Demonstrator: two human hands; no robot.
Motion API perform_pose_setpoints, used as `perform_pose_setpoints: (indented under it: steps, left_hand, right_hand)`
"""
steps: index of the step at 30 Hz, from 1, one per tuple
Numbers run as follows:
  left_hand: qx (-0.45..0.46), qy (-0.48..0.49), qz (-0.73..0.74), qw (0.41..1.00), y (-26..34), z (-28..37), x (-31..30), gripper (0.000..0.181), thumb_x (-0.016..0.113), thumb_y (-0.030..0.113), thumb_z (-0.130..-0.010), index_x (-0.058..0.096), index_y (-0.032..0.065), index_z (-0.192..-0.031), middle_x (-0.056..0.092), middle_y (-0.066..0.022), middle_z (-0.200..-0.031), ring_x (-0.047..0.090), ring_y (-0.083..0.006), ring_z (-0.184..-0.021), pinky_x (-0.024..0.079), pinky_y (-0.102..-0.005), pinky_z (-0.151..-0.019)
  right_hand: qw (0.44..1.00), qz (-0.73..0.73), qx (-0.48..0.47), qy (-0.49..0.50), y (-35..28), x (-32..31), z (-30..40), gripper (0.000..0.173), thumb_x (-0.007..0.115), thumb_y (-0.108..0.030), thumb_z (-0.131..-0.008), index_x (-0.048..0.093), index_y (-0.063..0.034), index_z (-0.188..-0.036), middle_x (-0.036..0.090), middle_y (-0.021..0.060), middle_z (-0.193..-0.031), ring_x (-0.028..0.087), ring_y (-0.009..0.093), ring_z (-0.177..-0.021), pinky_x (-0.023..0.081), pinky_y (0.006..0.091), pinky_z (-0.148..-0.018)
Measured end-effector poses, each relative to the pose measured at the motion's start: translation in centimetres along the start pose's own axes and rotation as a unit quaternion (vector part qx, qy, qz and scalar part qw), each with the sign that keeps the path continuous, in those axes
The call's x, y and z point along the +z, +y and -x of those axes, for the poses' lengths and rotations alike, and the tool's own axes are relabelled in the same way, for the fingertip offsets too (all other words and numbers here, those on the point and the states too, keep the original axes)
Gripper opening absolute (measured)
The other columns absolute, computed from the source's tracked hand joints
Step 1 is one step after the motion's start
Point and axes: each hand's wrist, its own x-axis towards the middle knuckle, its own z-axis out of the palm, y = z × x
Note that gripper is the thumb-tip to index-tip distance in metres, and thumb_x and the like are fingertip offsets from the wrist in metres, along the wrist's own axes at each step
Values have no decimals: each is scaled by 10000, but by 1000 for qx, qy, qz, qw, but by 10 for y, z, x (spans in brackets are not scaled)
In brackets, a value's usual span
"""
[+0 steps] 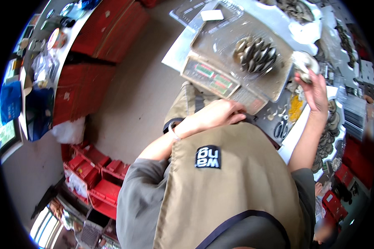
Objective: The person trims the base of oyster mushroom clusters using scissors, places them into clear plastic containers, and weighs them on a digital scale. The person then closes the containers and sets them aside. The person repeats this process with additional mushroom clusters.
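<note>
A clear plastic tray (224,46) sits on a digital scale (210,76). In it is a clump of overlapping grey and cream pieces (257,54), which look like mushrooms. My left hand (232,111) lies at the near edge of the scale, fingers curled, their undersides hidden. To the right of the tray my right hand (313,87) is raised, its fingertips on a blurred whitish clump (306,66), perhaps mushroom too. Black-handled scissors (281,129) and a heap of yellow bits (295,107) lie below that hand.
White foam trays of similar grey pieces (328,137) run along the right. Red plastic crates (106,190) stand at lower left, larger red crates (84,90) beside a cluttered white shelf (64,54). A small white card (212,15) lies at the tray's far end. Another person (324,232) is at lower right.
</note>
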Motion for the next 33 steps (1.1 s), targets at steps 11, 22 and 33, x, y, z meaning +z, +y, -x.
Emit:
perform_pose_setpoints:
  steps: [11, 22, 33]
  left_hand:
    - [-73, 19, -4, 997, -1, 11, -32, 265, 573, 169, -876, 562, -12, -1070, 637, -167, -915, 639, -276, -829, 499, -356, -722]
    - [-69, 87, -9, 994, -1, 36, -48, 203, 541, 150, -889, 601, 1, -1014, 634, -159, -934, 619, -293, -840, 488, -367, -736]
    - [-140, 571, 55, 807, -11, 67, -107, 368, 551, 212, -919, 446, 45, -608, 349, 69, -564, 274, -15, -537, 218, -217, -467]
  right_hand:
    - [844, 524, -68, -87, -1, 157, -82, 410, 619, -360, -830, 629, 42, -749, 619, 119, -623, 611, 173, -586, 476, 327, -577]
    - [876, 429, -189, 116, -59, 113, -65, 286, 551, -269, -914, 606, -62, -1104, 651, 50, -864, 528, 80, -599, 427, 202, -546]
    - [864, 374, -25, 336, 11, -57, 29, 215, 501, -128, -934, 600, -5, -1080, 635, 48, -883, 479, 37, -604, 382, 170, -563]
